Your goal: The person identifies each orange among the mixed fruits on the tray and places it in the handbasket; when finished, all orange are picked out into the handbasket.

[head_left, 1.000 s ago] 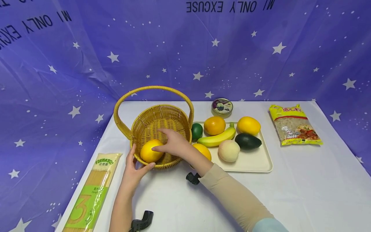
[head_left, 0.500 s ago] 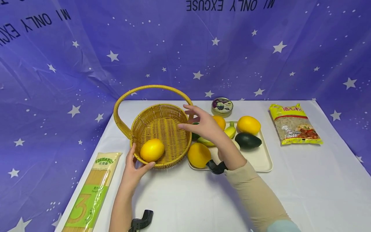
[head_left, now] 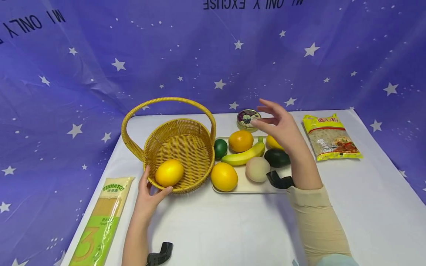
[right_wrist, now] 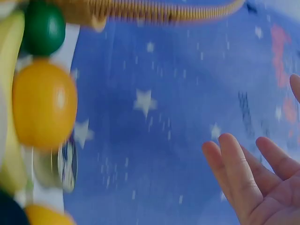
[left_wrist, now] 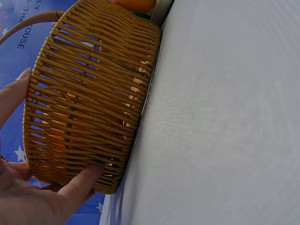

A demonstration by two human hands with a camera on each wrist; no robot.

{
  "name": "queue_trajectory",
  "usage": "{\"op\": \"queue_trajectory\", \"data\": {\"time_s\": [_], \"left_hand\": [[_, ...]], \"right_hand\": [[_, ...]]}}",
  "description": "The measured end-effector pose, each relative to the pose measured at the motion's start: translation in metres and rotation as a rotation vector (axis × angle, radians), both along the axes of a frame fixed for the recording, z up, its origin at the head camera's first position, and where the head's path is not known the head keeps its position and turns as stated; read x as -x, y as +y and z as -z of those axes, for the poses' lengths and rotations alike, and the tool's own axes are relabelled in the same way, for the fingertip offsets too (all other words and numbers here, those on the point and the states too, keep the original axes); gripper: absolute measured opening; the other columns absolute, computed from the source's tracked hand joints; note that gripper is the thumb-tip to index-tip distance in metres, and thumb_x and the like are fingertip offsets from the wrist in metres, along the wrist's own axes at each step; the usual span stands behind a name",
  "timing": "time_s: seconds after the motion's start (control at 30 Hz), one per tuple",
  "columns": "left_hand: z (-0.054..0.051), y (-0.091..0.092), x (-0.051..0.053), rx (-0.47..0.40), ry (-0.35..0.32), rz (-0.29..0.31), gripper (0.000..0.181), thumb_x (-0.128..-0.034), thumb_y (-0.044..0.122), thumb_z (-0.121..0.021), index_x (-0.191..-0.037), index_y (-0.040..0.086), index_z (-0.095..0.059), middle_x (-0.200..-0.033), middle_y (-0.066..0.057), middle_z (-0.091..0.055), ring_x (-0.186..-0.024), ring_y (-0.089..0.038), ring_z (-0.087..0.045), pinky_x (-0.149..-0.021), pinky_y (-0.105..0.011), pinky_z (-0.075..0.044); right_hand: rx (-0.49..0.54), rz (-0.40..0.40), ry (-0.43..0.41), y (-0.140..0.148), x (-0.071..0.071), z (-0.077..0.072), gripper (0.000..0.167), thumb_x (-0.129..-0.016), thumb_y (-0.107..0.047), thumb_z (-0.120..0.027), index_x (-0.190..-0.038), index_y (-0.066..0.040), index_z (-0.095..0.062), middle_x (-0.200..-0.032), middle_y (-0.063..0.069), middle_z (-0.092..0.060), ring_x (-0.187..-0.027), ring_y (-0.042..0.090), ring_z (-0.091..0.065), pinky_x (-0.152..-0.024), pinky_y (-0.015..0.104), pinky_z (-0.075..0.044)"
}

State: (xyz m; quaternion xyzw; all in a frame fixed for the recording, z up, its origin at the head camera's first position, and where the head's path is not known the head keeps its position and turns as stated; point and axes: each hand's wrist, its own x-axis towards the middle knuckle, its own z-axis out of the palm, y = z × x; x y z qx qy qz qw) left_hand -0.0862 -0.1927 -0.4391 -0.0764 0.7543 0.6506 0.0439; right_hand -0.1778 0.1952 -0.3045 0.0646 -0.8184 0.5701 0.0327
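Observation:
My left hand (head_left: 148, 199) holds the wicker basket (head_left: 199, 162) at its front left, thumb at the front rim and fingers along the outer wall. In the left wrist view, its fingertips touch the woven side of the basket (left_wrist: 89, 103). One oval yellow fruit (head_left: 169, 173) lies inside. My right hand (head_left: 283, 127) is raised, holding nothing, over the back of the cream tray (head_left: 239, 187). On that tray lie a banana (head_left: 244, 155), an orange (head_left: 241, 141), a peach (head_left: 257, 169), a dark avocado (head_left: 277, 158), a green fruit (head_left: 220, 148) and yellow fruits (head_left: 224, 177).
A round tin (head_left: 247, 119) stands behind the tray, partly covered by my right fingers. A pasta bag (head_left: 332, 138) lies at the right, and a long spaghetti pack (head_left: 103, 220) at the left. The basket's handle (head_left: 169, 99) arches upward. A blue star-patterned cloth (head_left: 186, 44) hangs behind the table.
My right hand has left the yellow fruit in the basket and moved right, past the basket rim, to above the tray. My left hand stays on the basket. The head view has shifted slightly.

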Motion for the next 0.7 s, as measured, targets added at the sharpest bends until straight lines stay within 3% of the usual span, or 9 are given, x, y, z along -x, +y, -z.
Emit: {"op": "queue_trajectory", "data": {"time_s": [0.23,0.5,0.7], "left_hand": [[-0.001,-0.001,-0.001,-0.003,-0.01,-0.002,0.106,-0.0864,0.011,-0.073,-0.155,0.034,0.004,-0.159,0.002,0.013,-0.145,-0.026,-0.001,-0.113,-0.05,-0.018],[0.0,-0.001,0.0,-0.004,-0.009,-0.005,0.106,-0.0863,0.012,-0.074,-0.155,0.034,0.003,-0.159,0.004,0.013,-0.145,-0.025,-0.002,-0.113,-0.049,-0.021],[0.001,-0.001,0.0,0.004,0.001,0.0,0.105,-0.0864,0.012,-0.074,-0.155,0.034,0.003,-0.159,0.003,0.012,-0.145,-0.026,-0.003,-0.111,-0.049,-0.024]], "right_hand": [[0.08,0.174,-0.013,0.05,0.004,0.017,0.069,-0.088,-0.033,-0.071,-0.149,-0.026,-0.039,-0.143,0.008,-0.046,-0.111,0.021,-0.056,-0.085,0.025,-0.052],[0.217,0.301,-0.171,0.095,0.018,0.059,0.081,-0.086,-0.034,-0.073,-0.153,-0.019,-0.03,-0.148,0.02,-0.035,-0.098,0.01,-0.057,-0.083,0.025,-0.051],[0.159,0.342,-0.267,0.109,0.023,0.091,0.087,-0.087,-0.042,-0.069,-0.154,-0.012,-0.023,-0.151,0.023,-0.03,-0.113,0.026,-0.054,-0.09,0.032,-0.048]]}}
